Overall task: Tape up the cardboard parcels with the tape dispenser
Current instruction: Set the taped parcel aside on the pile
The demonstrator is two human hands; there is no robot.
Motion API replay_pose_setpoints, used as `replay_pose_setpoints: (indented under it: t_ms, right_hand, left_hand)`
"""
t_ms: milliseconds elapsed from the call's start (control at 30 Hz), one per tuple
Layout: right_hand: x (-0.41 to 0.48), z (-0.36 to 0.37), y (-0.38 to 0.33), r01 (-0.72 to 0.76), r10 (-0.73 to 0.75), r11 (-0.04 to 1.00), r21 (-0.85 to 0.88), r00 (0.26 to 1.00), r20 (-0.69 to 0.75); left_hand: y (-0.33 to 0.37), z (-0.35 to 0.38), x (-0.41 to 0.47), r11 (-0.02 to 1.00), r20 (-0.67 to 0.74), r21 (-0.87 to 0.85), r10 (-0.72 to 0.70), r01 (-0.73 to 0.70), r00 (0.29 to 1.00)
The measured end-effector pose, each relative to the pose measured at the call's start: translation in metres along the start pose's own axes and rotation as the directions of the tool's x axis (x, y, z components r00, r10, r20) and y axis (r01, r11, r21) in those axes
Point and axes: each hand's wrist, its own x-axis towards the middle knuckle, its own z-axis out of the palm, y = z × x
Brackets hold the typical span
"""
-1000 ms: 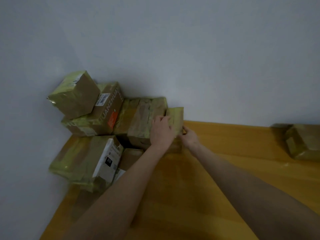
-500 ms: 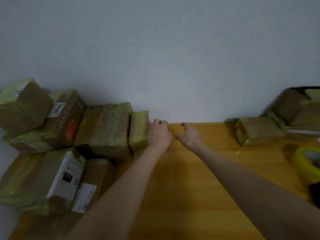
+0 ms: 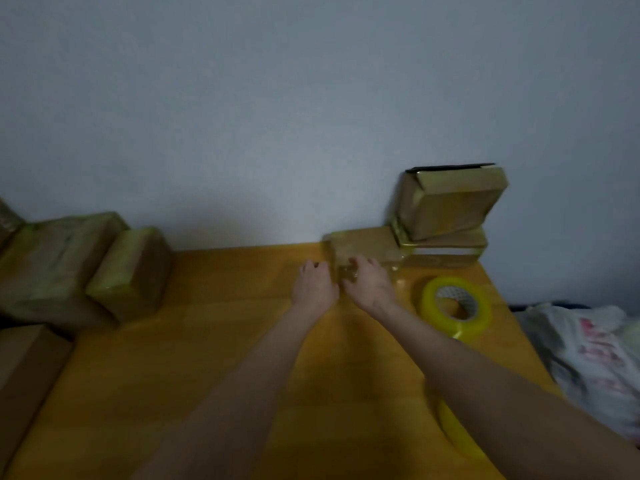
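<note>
A small cardboard parcel (image 3: 363,245) lies on the yellow table (image 3: 214,341) at the back, against the wall. My left hand (image 3: 313,285) is at its left end with the fingers curled against it. My right hand (image 3: 370,280) grips its near edge, fingers curled over the top. A yellow tape roll (image 3: 457,306) lies flat just right of my right hand. A second yellow roll (image 3: 453,431) shows partly under my right forearm. No dispenser handle is in sight.
Two more parcels (image 3: 450,206) are stacked at the back right, touching the small one. Taped parcels (image 3: 135,268) crowd the table's left side, with a plain box (image 3: 24,362) in front. A white plastic bag (image 3: 588,351) lies beyond the right edge.
My view swung right. Both hands left the taped parcel pile on the left and moved across to the small parcel at the back right.
</note>
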Motion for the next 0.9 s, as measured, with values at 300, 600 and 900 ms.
replay_pose_setpoints:
  t_ms: [300, 600, 900]
  right_hand:
    - [0.03, -0.109, 0.102, -0.122, 0.158, 0.968, 0.221, 0.976, -0.152]
    - [0.103, -0.186, 0.157, -0.255, 0.487, 0.791, 0.557, 0.813, -0.32]
    - [0.111, -0.196, 0.183, 0.039, 0.297, 0.719, 0.694, 0.886, -0.357]
  left_hand:
    - [0.124, 0.016, 0.026, 0.957, -0.034, -0.288, -0.033, 0.022, 0.999]
    - [0.187, 0.01, 0.098, 0.786, -0.086, -0.618, -0.052, -0.013, 0.995]
    - [0.223, 0.004, 0.096, 0.655, -0.195, -0.751, -0.093, -0.088, 0.976]
